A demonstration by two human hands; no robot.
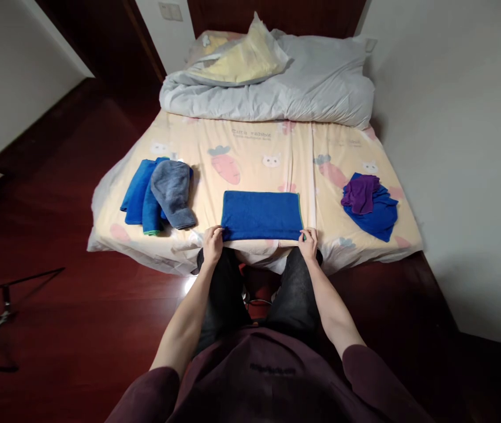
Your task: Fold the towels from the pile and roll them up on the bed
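Observation:
A blue towel (pixel 261 212) with green edging lies flat as a rectangle near the bed's front edge. My left hand (pixel 213 244) pinches its near left corner. At the near right corner, my right hand (pixel 309 242) grips the cloth between thumb and fingers. Along the near side, a narrow strip of the towel appears folded or raised between both hands. To the left rest several folded blue towels (pixel 138 191) with a grey-blue cloth (pixel 173 194) on top. On the right, a purple cloth (pixel 360 194) sits on a crumpled blue cloth (pixel 376 217).
The bed (pixel 250 158) has a pale sheet printed with carrots and rabbits. A rolled grey quilt (pixel 321 82) and a yellow pillow (pixel 250 56) lie at its head. A wall (pixel 457 147) borders the right side. Black stand legs (pixel 3 317) are on the floor at left.

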